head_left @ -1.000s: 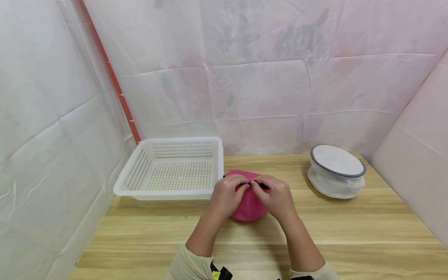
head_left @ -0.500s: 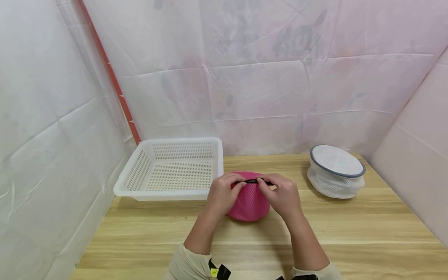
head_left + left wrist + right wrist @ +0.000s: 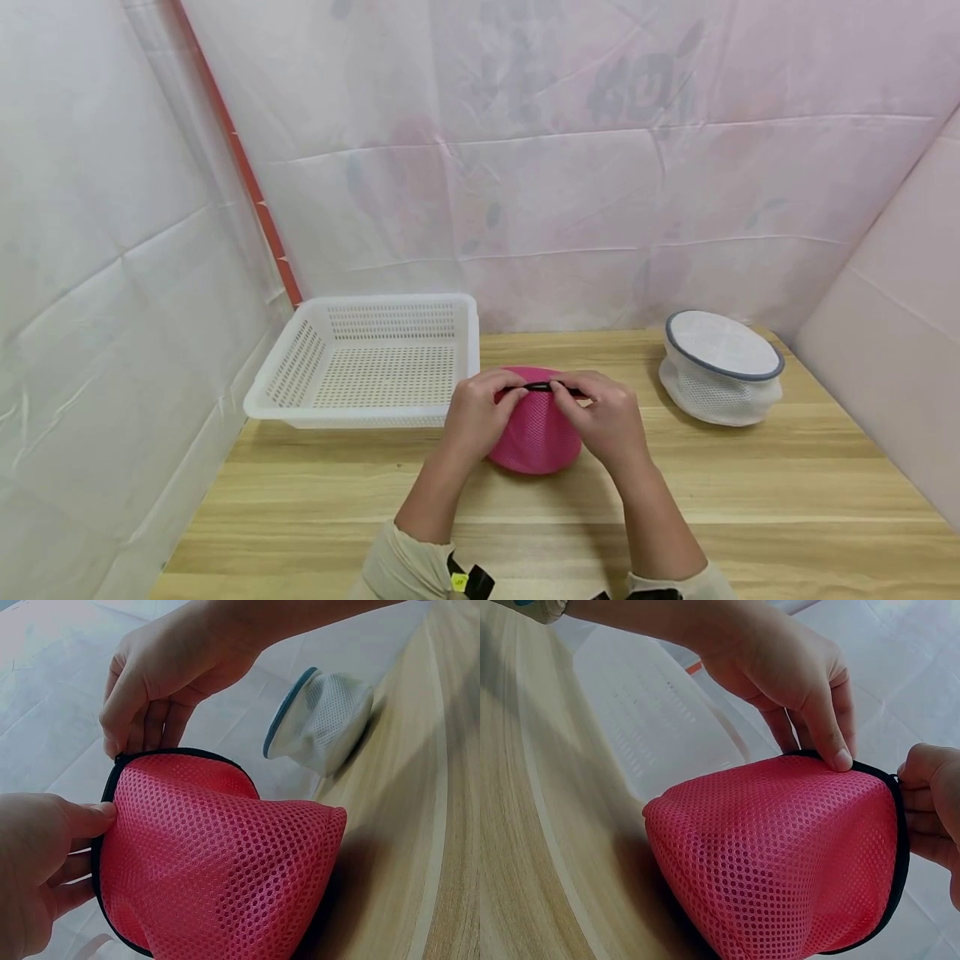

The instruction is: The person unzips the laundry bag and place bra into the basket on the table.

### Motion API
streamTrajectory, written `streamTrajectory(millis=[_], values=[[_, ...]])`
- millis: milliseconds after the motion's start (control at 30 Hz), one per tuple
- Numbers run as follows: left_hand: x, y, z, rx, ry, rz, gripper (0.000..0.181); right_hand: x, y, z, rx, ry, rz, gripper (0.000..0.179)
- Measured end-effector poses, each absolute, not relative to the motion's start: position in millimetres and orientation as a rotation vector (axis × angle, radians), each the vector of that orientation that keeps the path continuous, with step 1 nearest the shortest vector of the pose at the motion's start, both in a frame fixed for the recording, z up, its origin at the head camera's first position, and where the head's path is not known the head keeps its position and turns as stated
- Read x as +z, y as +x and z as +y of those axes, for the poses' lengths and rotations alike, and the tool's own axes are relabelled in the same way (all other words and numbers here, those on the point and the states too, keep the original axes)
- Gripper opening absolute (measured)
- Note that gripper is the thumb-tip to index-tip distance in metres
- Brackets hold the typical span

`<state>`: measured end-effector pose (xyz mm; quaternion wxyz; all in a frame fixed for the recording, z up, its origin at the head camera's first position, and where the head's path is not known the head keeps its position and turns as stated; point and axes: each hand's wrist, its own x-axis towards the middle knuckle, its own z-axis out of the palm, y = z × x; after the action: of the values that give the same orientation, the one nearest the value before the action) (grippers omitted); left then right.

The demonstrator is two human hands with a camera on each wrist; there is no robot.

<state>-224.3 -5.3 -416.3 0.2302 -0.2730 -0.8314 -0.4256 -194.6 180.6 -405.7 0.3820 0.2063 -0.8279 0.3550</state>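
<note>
A pink mesh laundry bag (image 3: pixel 536 437) with a black-trimmed rim (image 3: pixel 537 387) stands on the wooden table in the middle of the head view. My left hand (image 3: pixel 474 415) pinches the trim on the left, thumb on the near side, as the left wrist view shows. Farther right along the same edge, my right hand (image 3: pixel 611 419) pinches the trim between thumb and fingers. A small dark zipper end (image 3: pixel 895 778) shows at the right hand's fingertips in the right wrist view. A short stretch of black edge lies exposed between the two hands.
To the left, a white perforated plastic basket (image 3: pixel 378 411) sits close beside the pink bag. A white mesh laundry bag (image 3: pixel 720 396) with a grey-blue rim stands at the back right. White sheeting (image 3: pixel 540 200) hangs behind the table (image 3: pixel 337 508) and along both sides.
The hands were nearly together over the rim a second ago. They have since drawn apart, the right hand moving right, uncovering black edge between them. The last half second shows almost no movement.
</note>
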Motion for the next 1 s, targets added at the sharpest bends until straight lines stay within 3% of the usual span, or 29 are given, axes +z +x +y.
streamTrajectory(millis=[1000], values=[[-410.1,-215.6,-1.3,-1.134,-0.843,-2.344,0.01,-408.8,-194.6,170.0,0.903,0.585,-2.19,0.01]])
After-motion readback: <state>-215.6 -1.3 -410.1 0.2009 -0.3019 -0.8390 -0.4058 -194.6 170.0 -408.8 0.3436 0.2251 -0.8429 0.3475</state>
